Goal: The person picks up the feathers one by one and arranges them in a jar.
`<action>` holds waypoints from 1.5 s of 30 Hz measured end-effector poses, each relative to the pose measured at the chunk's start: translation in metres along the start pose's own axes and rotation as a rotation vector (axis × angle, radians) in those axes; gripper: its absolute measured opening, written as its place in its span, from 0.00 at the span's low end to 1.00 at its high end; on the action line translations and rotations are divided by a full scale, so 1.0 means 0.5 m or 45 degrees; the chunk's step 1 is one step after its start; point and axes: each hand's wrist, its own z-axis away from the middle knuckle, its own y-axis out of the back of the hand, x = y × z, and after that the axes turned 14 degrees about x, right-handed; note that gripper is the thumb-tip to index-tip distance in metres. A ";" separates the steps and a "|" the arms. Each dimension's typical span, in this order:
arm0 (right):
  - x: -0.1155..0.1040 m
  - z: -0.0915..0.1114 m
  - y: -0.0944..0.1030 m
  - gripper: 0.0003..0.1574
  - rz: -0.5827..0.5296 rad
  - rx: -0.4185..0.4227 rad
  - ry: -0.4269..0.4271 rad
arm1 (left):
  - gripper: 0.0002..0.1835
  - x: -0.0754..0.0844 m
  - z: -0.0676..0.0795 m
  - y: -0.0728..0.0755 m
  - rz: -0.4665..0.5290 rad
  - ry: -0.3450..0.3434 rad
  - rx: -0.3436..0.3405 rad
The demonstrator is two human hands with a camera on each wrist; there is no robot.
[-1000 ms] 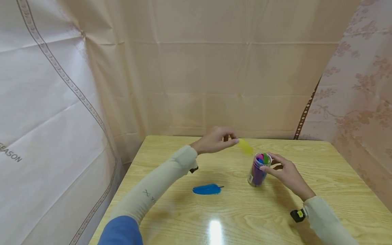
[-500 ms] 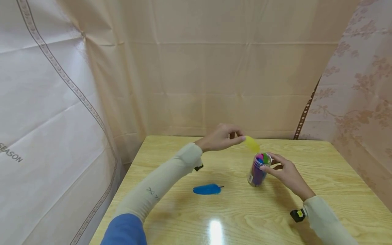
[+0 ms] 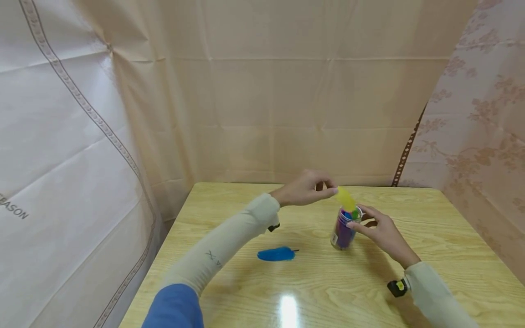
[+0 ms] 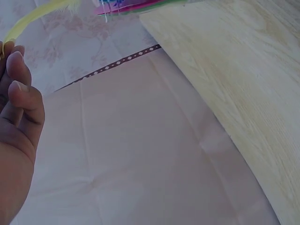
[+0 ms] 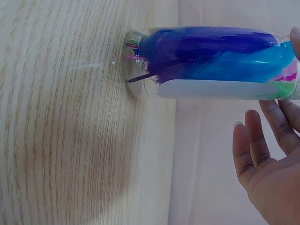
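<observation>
Between thumb and fingers, my left hand point(image 3: 309, 188) pinches a yellow feather point(image 3: 346, 199) by one end. The feather's other end overlaps the mouth of a clear glass jar point(image 3: 339, 242) in the head view. Purple, blue, pink and green feathers point(image 5: 211, 51) fill the jar, their quills showing near its base in the right wrist view. My right hand point(image 3: 383, 233) grips the jar near its rim, thumb on the near side and fingers on the far side. The jar stands upright on the table. A blue feather point(image 3: 276, 254) lies flat on the wood, left of the jar.
The pale wooden table point(image 3: 328, 291) ends at a back edge close to a beige cloth wall point(image 3: 262, 114). White patterned sheeting hangs at the left, and a floral sheet point(image 3: 484, 136) at the right. Each wrist wears a small black camera point(image 3: 398, 288).
My left hand has moved right with the yellow feather, bringing its free end from beside the jar to over its mouth. The right hand keeps its hold; the blue feather lies still.
</observation>
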 end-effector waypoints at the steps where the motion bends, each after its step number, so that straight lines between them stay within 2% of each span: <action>1: 0.000 0.000 0.000 0.48 0.003 0.002 -0.001 | 0.09 -0.001 -0.001 -0.004 -0.005 0.003 -0.006; 8: -0.001 -0.001 -0.002 0.45 0.003 0.004 0.009 | 0.09 -0.015 -0.002 -0.032 -0.016 0.012 -0.030; 17: 0.001 0.001 -0.001 0.47 0.001 0.003 0.008 | 0.10 -0.025 -0.004 -0.057 -0.054 0.011 -0.038; 26: 0.002 0.000 -0.001 0.46 -0.005 0.008 0.016 | 0.09 -0.026 -0.012 -0.076 -0.084 0.028 -0.090; 32: 0.005 0.000 -0.003 0.46 -0.019 0.003 0.020 | 0.08 -0.029 -0.017 -0.093 -0.144 0.042 -0.079; 38: 0.009 0.000 -0.004 0.45 -0.017 0.007 0.030 | 0.06 -0.031 -0.019 -0.111 -0.127 0.083 -0.081; 45: 0.011 -0.004 -0.002 0.44 -0.010 0.013 0.063 | 0.07 -0.028 -0.028 -0.124 -0.156 0.095 -0.128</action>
